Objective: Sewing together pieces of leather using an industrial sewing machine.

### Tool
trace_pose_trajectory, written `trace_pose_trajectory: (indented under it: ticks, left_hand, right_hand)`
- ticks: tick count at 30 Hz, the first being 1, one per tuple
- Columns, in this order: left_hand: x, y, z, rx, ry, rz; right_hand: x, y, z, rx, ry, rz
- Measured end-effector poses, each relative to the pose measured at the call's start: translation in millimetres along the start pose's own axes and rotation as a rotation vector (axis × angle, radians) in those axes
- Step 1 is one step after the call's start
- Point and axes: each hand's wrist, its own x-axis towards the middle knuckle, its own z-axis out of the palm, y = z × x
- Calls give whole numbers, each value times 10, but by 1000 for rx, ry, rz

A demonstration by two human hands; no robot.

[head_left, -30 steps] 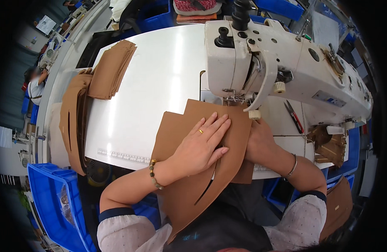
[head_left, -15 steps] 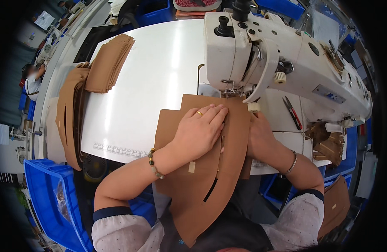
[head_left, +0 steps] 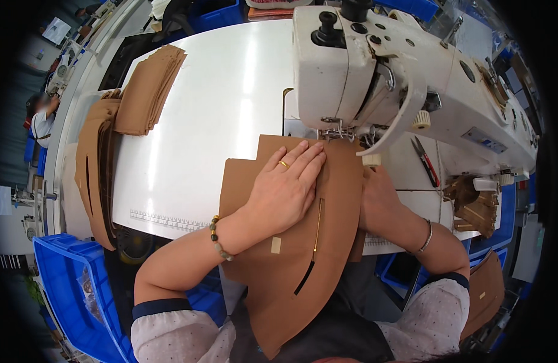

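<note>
A large brown leather-like panel (head_left: 333, 230) lies under the needle area of a white sewing machine (head_left: 333, 66), its lower end hanging toward my lap. A long slot in it shows a gold zipper-like strip (head_left: 319, 227) and a black stretch below. My left hand (head_left: 288, 184) rests flat on the panel, fingers stretched toward the presser foot (head_left: 336, 134). At the panel's right edge is my right hand (head_left: 379, 196), fingers curled against it and partly hidden by the edge. A small beige tab (head_left: 276, 245) sits on the panel near my left wrist.
Stacked brown pieces (head_left: 149, 91) and slotted brown panels (head_left: 97, 163) lie at the left. Red-handled snips (head_left: 425, 162) rest right of the machine head, near brown parts (head_left: 475, 202). A blue bin (head_left: 79, 284) stands lower left. Another person (head_left: 43, 118) sits far left.
The panel has shifted slightly under the machine, and more of the gold strip shows in its slot. My left hand's fingers are spread a little more. The view has shifted slightly.
</note>
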Motion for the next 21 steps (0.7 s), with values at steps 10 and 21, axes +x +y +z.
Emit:
trace_pose_trajectory:
  ticks: [10, 21]
  left_hand:
    - [84, -96, 36, 29, 32, -26]
    - [533, -455, 56, -26, 11, -69]
  right_hand:
    - [-11, -8, -21, -14, -18, 1]
    - [-36, 6, -4, -21, -97, 33]
